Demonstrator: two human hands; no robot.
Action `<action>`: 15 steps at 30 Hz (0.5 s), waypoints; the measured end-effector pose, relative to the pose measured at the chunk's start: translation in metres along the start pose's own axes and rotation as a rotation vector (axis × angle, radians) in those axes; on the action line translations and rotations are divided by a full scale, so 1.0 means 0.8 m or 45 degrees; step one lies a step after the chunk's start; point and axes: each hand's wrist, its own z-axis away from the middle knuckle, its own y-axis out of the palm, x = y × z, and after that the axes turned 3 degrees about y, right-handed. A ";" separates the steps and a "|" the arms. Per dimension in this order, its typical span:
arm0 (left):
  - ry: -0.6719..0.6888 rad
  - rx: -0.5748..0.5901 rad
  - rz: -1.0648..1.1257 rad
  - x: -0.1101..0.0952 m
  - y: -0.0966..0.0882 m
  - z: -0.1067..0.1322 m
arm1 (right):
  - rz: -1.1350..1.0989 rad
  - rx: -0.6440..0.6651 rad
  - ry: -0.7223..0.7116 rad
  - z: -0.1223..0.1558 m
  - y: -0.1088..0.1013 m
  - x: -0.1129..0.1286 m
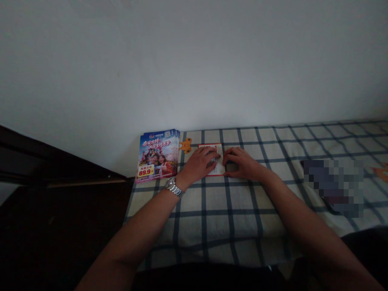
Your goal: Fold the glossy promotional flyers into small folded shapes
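Observation:
A small white leaflet with a red border (218, 171) lies on the checked cloth, partly covered by my hands. My left hand (201, 161), with a metal watch on its wrist, bends over the leaflet's left part, its thumb and forefinger on the paper. At the right edge my right hand (242, 165) is curled, with fingertips and thumb touching the paper there. The fingertips partly hide the grip. Left of my left hand stands a stack of colourful flyers (157, 155), its top sheet showing a castle picture and "89.9".
The blue-and-white checked cloth (212, 218) covers a surface that runs along a pale wall (212, 72). To the right lies a blurred-out dark object (330, 188). Dark floor and a dark wooden edge (60, 157) are at the left.

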 end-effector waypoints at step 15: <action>-0.007 0.014 -0.023 -0.001 -0.001 0.001 | -0.033 0.027 0.014 0.001 -0.004 0.005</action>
